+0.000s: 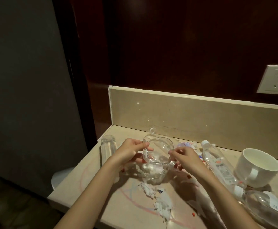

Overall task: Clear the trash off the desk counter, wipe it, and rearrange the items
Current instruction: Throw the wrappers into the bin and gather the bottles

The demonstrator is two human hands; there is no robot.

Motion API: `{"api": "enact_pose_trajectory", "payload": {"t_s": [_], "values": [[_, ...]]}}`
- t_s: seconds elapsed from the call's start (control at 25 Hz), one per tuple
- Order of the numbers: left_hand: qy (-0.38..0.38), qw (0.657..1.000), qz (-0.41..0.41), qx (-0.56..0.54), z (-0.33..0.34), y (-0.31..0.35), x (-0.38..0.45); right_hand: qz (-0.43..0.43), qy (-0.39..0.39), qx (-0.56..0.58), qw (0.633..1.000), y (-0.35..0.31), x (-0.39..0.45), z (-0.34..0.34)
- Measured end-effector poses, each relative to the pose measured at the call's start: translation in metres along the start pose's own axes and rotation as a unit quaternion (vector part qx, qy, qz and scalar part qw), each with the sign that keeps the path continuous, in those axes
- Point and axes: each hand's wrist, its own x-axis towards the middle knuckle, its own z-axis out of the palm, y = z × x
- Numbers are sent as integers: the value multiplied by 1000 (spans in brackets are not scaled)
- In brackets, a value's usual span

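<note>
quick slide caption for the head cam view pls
Both hands, left hand and right hand, grip a clear plastic clamshell container over a beige counter littered with torn paper scraps, plastic bottles and a white mug.

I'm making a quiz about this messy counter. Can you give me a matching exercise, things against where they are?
Things:
1. clear plastic container
2. white mug
3. drinking glass
4. torn paper scraps

Places:
A. lying at the counter's left edge
B. held between both hands
C. on the counter in front of the container
D. right of the lying bottle

Pairs: 1-B, 2-D, 3-A, 4-C
</note>
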Motion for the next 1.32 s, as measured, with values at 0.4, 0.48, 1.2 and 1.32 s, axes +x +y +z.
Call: {"api": "enact_pose_trajectory", "payload": {"t_s": [0.4, 0.48, 1.2, 1.32], "values": [[109, 990, -7, 88, -101, 32, 72, 20, -8, 20, 1000, -53, 102, 71], [130, 981, 0, 144, -117, 31, 91, 28, -9, -1, 1000, -55, 122, 86], [94, 945, -39, 310, -138, 11, 134, 69, -22, -172, 982, -38, 169, 133], [85, 919, -28, 385, -133, 19, 122, 40, 0, -189, 981, -46, 155, 121]]}}
